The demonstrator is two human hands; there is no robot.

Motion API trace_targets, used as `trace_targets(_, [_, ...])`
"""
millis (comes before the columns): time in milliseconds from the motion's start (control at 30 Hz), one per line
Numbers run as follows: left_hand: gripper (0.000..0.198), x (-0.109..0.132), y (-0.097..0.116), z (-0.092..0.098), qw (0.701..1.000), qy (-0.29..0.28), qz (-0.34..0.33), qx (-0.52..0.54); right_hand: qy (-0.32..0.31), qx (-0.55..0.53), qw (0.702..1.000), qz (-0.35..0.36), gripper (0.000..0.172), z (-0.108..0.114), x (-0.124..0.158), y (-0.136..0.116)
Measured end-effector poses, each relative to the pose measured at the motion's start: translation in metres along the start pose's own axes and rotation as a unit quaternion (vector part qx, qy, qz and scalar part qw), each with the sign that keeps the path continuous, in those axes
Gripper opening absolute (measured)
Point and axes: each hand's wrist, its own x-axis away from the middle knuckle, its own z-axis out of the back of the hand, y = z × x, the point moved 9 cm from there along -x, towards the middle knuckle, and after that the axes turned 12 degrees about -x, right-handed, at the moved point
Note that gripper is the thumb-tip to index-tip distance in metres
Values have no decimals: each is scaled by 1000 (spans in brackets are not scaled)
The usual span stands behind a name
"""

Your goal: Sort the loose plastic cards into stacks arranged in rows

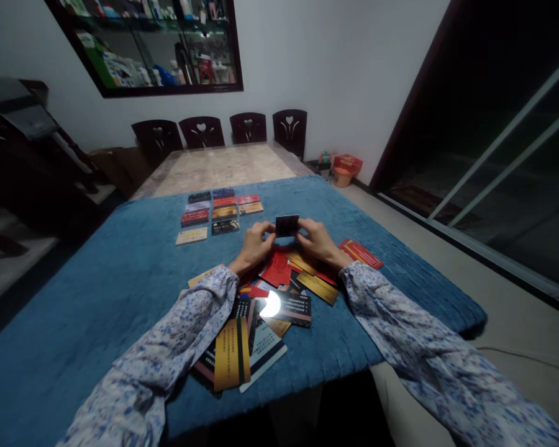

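Observation:
Between my two hands a small dark card [287,226] is raised above the cloth, its face tilted toward me. My left hand [255,243] pinches its left edge with thumb and finger. At the right edge, my right hand [320,239] grips it the same way. Under my wrists spreads a loose heap of plastic cards: a red card [276,268], a gold card [318,287], a black card [298,308] with a bright glare on one end, and a yellow card [233,354] nearest me. Whether the held card is single or several together I cannot tell.
Small stacks of cards stand in rows ahead to the left, among them a cream card [192,236] and a black card [225,226]. A red card [363,253] lies right of my wrist. Blue cloth [121,279] covers the table; dark chairs [289,131] stand behind.

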Motion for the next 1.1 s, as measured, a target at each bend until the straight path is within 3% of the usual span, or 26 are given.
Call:
trace_targets(367, [14, -1, -7, 3, 999, 27, 2, -18, -2, 145, 988, 46, 27, 7, 1, -15])
trace_targets(600, [25, 2, 5, 14, 997, 52, -21, -52, -29, 220, 974, 36, 30, 6, -3, -18])
trace_targets(933, [34, 4, 19, 16, 987, 10, -54, -148, -77, 249, 964, 42, 26, -3, -12, -25])
trace_targets(1100, [37, 4, 18, 12, 978, -20, -48, -200, -65, 241, 968, 27, 26, -6, -16, -21])
